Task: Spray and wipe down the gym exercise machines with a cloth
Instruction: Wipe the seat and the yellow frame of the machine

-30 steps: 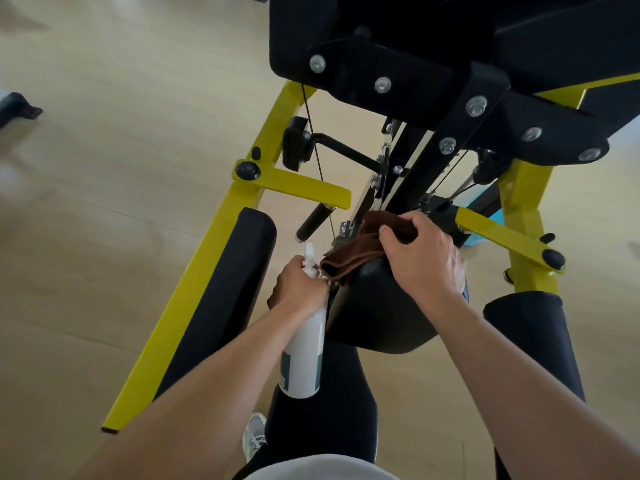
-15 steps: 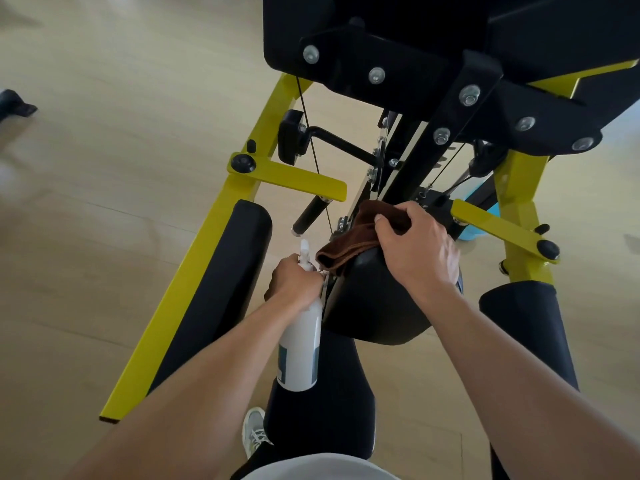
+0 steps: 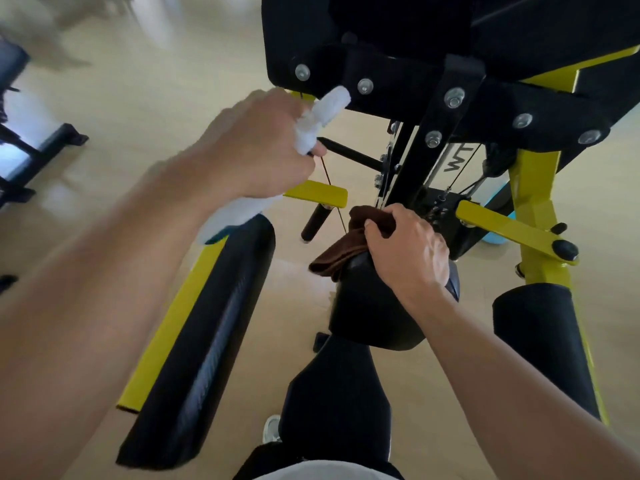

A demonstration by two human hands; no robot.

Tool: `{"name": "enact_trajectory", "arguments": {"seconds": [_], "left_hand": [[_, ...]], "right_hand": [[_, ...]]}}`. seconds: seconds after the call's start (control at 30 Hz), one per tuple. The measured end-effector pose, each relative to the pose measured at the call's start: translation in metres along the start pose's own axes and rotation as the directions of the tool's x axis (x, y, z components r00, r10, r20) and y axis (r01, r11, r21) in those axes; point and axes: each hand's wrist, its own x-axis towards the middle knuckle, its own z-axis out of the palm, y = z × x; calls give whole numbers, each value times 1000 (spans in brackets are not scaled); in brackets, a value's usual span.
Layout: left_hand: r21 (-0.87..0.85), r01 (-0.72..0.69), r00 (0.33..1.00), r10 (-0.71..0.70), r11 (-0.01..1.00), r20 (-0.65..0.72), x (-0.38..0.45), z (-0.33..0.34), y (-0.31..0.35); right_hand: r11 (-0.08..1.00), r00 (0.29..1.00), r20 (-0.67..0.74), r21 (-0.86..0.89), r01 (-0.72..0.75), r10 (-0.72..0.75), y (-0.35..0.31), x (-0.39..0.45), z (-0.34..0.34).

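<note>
While the left hand (image 3: 263,150) wraps its curled fingers round the neck of a white plastic spray bottle (image 3: 242,209), motion-blurred, the nozzle juts above the knuckles toward the machine's black bolted steel plate (image 3: 398,95). Below and to the right of that grip, the right hand (image 3: 407,254) clutches a soft brown cloth (image 3: 343,247), bunched and folded, pressing it onto a rounded, glossy black vinyl pad (image 3: 367,313). Left of the cloth lies a long cylindrical padded roller (image 3: 207,341) along a yellow painted frame rail (image 3: 166,341). Smooth pale wood-look floor (image 3: 138,98) lies beneath.
</note>
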Motion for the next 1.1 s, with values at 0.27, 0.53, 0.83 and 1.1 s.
{"name": "enact_trajectory", "arguments": {"seconds": [0.27, 0.53, 0.83, 1.1], "left_hand": [[565, -324, 861, -12, 759, 509, 37, 69, -60], [458, -265, 846, -23, 849, 532, 67, 79, -111], [380, -243, 846, 4, 893, 533, 70, 82, -124], [401, -202, 859, -35, 894, 510, 70, 85, -124]], "right_hand": [[988, 991, 53, 92, 120, -126, -32, 5, 19], [860, 990, -98, 509, -41, 105, -101, -39, 123], [407, 751, 89, 796, -448, 654, -105, -26, 181], [4, 658, 83, 992, -129, 748, -104, 5, 198]]}}
